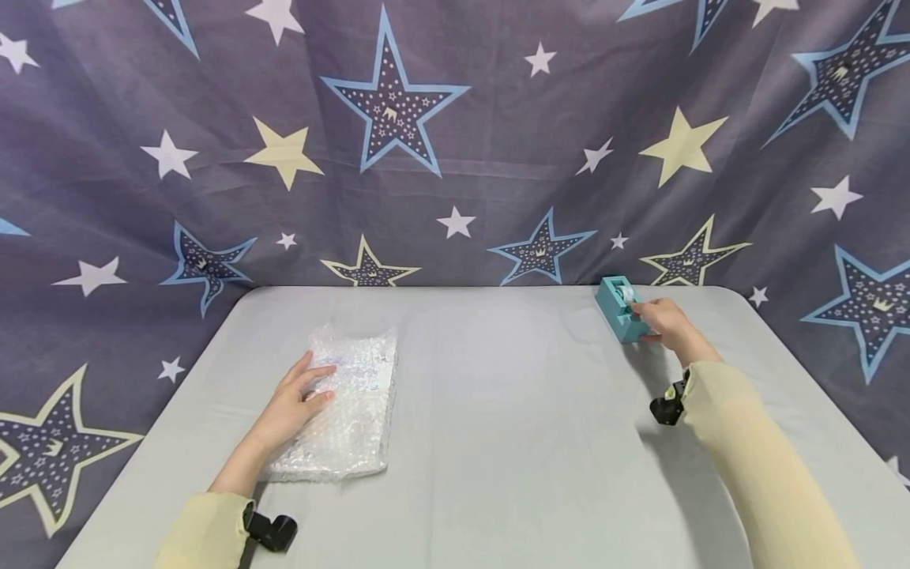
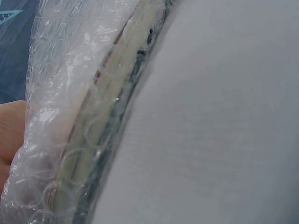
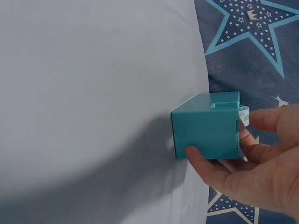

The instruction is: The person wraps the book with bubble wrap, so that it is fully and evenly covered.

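Note:
A flat item in clear bubble wrap (image 1: 359,415) lies on the left of the table; through the wrap in the left wrist view, its side edge (image 2: 110,93) looks cream and layered over a dark strip. My left hand (image 1: 287,407) rests on its left part with fingers spread. Far to the right, my right hand (image 1: 671,324) holds the near end of a teal tape dispenser (image 1: 613,310), which carries a whitish tape roll (image 1: 626,294). One fingertip (image 3: 191,151) presses low on its end face in the right wrist view, while other fingers curl at its far side, partly hidden.
A pale grey cloth covers the table (image 1: 498,427); the dispenser stands near its back edge. Behind hangs a dark curtain (image 1: 490,158) printed with stars. Small black cameras (image 1: 273,531) are strapped at both wrists, below pale yellow sleeves (image 1: 768,466).

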{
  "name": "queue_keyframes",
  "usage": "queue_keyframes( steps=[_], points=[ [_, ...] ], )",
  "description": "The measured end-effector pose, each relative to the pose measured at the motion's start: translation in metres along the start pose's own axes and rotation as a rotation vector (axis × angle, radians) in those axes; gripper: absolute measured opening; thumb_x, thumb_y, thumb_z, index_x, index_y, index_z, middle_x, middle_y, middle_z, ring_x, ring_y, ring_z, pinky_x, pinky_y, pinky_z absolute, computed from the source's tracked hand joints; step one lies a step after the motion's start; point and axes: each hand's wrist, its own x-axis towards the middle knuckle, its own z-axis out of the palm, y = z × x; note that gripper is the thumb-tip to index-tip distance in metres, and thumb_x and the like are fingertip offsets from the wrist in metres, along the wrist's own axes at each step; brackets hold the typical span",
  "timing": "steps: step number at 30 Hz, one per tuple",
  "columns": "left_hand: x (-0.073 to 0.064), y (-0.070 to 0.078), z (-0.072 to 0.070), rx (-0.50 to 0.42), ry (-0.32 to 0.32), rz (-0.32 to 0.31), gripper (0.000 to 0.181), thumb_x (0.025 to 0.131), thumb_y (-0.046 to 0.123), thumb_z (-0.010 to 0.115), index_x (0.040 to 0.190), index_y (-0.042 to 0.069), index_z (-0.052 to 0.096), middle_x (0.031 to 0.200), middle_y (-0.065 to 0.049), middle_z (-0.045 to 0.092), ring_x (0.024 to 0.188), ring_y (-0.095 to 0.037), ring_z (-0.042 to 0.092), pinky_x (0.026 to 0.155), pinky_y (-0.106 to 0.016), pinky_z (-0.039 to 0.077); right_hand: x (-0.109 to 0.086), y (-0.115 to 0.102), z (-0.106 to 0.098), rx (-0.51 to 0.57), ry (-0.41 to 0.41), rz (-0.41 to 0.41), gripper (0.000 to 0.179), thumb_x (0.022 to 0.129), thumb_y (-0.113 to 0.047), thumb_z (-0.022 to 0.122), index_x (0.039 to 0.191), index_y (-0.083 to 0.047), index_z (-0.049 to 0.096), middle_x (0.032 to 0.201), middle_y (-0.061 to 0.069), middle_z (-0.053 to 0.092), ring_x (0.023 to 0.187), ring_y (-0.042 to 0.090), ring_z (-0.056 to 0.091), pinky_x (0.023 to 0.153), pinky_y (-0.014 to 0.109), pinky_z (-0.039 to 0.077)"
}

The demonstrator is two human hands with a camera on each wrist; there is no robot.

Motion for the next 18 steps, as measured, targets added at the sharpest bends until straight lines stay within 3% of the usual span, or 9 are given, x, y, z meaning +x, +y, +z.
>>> queue_keyframes(
  steps=[11, 18],
  points=[
    [-0.0004, -0.0013, 0.0006, 0.013, 0.003, 0.009, 0.046, 0.089, 0.018, 0.058, 0.130, 0.001, 0.046, 0.150, -0.022, 0.003, 0.133, -0.046, 0.014, 0.102, -0.051, 0.032, 0.0018, 0.0021, -0.0006, 0.020, 0.030, -0.014, 0.048, 0.097, -0.020, 0.033, 0.130, 0.016, 0.029, 0.143, 0.032, 0.013, 0.132, 0.038, 0.021, 0.096, 0.040, 0.044],
    [0.0000, -0.0030, 0.0006, 0.024, 0.004, 0.005, 0.046, 0.089, 0.020, 0.058, 0.130, 0.002, 0.046, 0.151, -0.021, 0.002, 0.132, -0.047, 0.018, 0.101, -0.051, 0.032, -0.0013, -0.0022, -0.0035, 0.169, -0.017, -0.013, 0.057, 0.096, -0.016, 0.029, 0.138, 0.016, 0.007, 0.143, 0.036, 0.007, 0.133, 0.043, 0.019, 0.098, 0.045, 0.039]
  ],
)
